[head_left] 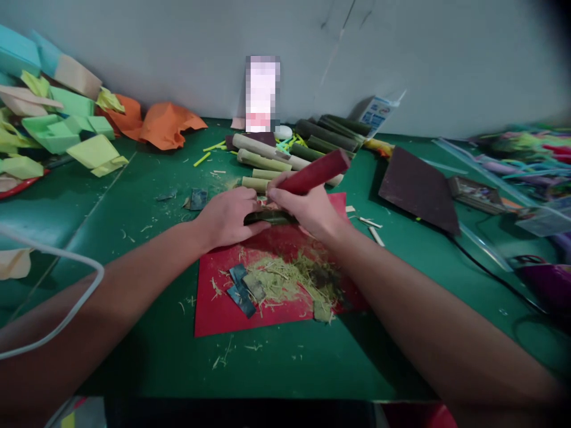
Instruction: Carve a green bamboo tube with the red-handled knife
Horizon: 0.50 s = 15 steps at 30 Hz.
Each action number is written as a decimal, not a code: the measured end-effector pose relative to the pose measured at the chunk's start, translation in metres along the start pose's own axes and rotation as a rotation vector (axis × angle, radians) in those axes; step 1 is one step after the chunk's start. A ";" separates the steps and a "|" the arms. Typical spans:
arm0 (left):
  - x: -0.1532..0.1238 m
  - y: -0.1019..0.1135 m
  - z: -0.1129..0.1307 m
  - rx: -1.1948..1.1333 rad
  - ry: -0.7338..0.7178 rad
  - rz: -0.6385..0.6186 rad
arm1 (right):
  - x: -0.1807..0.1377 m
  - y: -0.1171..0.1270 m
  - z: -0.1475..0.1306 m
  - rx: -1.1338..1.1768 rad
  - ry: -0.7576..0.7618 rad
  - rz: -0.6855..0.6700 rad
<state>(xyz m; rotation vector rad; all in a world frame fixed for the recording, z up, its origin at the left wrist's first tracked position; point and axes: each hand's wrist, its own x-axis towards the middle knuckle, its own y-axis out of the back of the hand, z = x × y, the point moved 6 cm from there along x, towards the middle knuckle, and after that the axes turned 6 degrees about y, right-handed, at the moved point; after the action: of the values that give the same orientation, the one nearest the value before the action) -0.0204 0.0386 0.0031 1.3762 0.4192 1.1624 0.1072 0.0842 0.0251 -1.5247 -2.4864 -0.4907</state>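
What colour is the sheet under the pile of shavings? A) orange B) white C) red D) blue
C: the shavings lie on a red sheet on the green table, just below both hands.

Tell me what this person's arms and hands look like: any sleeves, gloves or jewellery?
Both forearms are bare right up to the picture's lower edge, with no sleeves in sight. The left hand and right hand wear no gloves, and no rings, watch or bracelet show. No marks can be made out on them.
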 end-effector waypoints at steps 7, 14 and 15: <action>-0.001 0.003 -0.006 -0.095 -0.024 0.039 | 0.002 0.006 -0.008 0.077 -0.022 -0.023; 0.000 0.003 -0.004 -0.025 -0.014 -0.027 | 0.006 0.014 -0.003 0.146 -0.058 -0.054; 0.000 0.004 -0.003 -0.021 -0.028 -0.024 | 0.006 0.013 -0.002 0.150 -0.062 -0.088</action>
<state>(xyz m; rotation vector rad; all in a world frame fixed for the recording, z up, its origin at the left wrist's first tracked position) -0.0243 0.0395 0.0058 1.3648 0.4017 1.1237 0.1162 0.0938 0.0309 -1.3992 -2.5808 -0.2673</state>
